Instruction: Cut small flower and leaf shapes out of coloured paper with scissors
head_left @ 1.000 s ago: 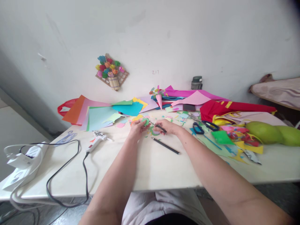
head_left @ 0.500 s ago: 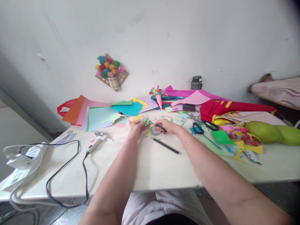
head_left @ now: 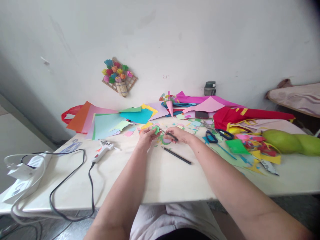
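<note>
Between the fingers of my left hand (head_left: 147, 137) is a small piece of green paper (head_left: 156, 130), pinched at its edge. My right hand (head_left: 180, 136) grips a pair of scissors (head_left: 172, 136) by the dark handles, and the blades point left toward the green paper. Whether the blades touch the paper I cannot tell. Small coloured paper scraps lie on the table under and behind both hands. Just in front of them rests a black pen (head_left: 177, 155), slanting down to the right.
A glue gun (head_left: 101, 155) with a black cord lies left, near a white power strip (head_left: 26, 176). Coloured paper sheets (head_left: 107, 125) stand behind. To the right are larger blue-handled scissors (head_left: 212, 136), paper scraps, red cloth (head_left: 225, 117) and a green rounded object (head_left: 281, 140).
The green paper has turned slightly in my left fingers. Both hands stay in nearly the same place, and the scissors remain in my right hand.
</note>
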Tool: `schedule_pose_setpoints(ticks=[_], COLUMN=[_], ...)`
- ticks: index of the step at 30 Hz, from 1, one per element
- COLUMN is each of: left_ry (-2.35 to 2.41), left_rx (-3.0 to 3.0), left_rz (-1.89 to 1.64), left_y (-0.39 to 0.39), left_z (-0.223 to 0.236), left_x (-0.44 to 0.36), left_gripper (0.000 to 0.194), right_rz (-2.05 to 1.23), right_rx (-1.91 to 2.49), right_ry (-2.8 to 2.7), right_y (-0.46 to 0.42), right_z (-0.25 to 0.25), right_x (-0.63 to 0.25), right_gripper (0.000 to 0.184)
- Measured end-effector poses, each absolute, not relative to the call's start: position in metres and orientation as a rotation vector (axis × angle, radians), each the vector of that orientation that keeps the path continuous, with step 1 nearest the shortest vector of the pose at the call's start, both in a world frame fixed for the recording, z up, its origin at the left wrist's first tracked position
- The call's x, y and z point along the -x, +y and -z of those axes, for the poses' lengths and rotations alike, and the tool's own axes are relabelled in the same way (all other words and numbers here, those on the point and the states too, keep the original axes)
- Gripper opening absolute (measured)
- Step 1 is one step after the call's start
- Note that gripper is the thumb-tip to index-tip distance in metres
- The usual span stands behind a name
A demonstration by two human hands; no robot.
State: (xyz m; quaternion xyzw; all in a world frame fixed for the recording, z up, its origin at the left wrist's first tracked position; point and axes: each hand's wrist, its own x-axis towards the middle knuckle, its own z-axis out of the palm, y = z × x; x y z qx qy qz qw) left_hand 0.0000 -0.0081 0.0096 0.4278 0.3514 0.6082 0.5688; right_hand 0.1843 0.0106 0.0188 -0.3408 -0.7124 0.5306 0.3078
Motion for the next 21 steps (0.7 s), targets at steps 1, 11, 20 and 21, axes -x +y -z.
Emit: schedule_pose_setpoints(ticks=[1, 11, 20, 21], left_ry=[0.824, 0.824, 0.82, 0.822], left_rx=[-1.005, -1.024, -1.062, -1.064], left_rz=[-1.425, -1.382, -1.387, -1.38], left_y=[-0.008, -0.0053, -0.0028, -0.0028], left_z=[-0.0093, -0.0063, -0.0048, -0.0047], left_x=[0.0002, 0.0041, 0.0056, 0.0057], left_gripper=[0.027, 0.024, 0.027, 0.026], right_rz=[-1.419, -1.566, -1.561, -1.549], right_rx=[0.9, 0.852, 0.87, 0.883], right_ry=[-1.871, -1.807, -1.842, -1.846], right_y=[0.0097, 0.01, 0.0049, 0.0043], right_z=[-0.0198, -0.0199, -0.0215, -0.0219], right_x=[-0.1843, -0.1877, -0.189, -0.1886], right_gripper=[0.015, 0.008, 0.012, 0.013])
